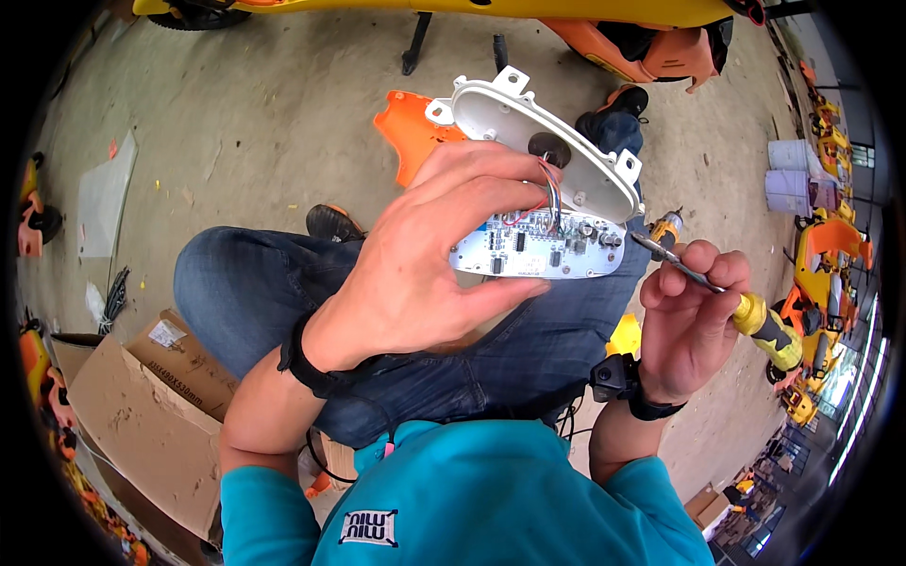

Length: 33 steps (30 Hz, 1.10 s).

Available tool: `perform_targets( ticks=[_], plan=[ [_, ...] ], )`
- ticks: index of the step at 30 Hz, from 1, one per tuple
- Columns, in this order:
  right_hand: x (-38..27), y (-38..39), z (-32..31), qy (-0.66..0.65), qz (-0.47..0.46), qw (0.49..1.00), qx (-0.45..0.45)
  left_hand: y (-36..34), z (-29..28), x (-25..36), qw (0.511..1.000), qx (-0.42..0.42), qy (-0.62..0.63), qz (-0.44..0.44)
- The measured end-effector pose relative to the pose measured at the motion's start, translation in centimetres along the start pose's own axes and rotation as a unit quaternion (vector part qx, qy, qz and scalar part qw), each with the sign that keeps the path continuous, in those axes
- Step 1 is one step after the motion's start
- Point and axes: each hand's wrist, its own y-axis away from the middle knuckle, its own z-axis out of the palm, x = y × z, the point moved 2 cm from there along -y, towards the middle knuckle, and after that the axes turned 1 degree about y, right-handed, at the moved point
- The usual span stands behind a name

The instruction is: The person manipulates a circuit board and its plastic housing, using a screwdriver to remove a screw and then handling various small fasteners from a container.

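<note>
My left hand (425, 255) grips a white circuit board (538, 250) with small components. Coloured wires (550, 193) run from the board up to a white oval plastic housing (538, 141) that leans open behind it. My right hand (689, 321) holds a screwdriver (746, 311) with a yellow and black handle. Its metal tip points at the right end of the board. Both hands are over my lap in blue jeans (283, 292).
An orange plastic panel (406, 132) lies on the concrete floor beyond my knees. A yellow drill (665, 229) lies on the floor near my right knee. Cardboard boxes (142, 415) sit at my left. White buckets (788, 174) and orange and yellow vehicle parts (821, 255) stand at the right.
</note>
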Motion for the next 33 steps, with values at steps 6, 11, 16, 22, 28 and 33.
perform_targets(
  ticks=[6,11,16,22,28,33],
  plan=[
    [0.8,-0.3,0.2,0.012,-0.015,0.998,-0.058,0.0,0.0,0.0,1.0,0.004,0.0,0.002],
    [0.7,-0.1,1.5,0.094,-0.022,0.994,-0.043,0.0,0.0,-0.1,1.0,0.007,0.001,0.004],
    [0.8,-0.1,2.1,0.123,-0.024,0.991,-0.04,0.0,0.0,0.0,1.0,0.008,0.004,0.004],
    [0.7,-0.2,2.4,0.133,-0.03,0.99,-0.039,0.0,-0.1,0.0,1.0,0.005,0.008,0.007],
    [0.5,-0.3,2.1,0.139,-0.048,0.989,-0.035,0.0,0.0,-0.2,1.0,0.002,0.005,0.006],
    [0.3,-0.7,1.2,0.136,-0.096,0.986,-0.021,0.1,-0.1,0.0,1.0,0.0,0.008,-0.009]
  ],
)
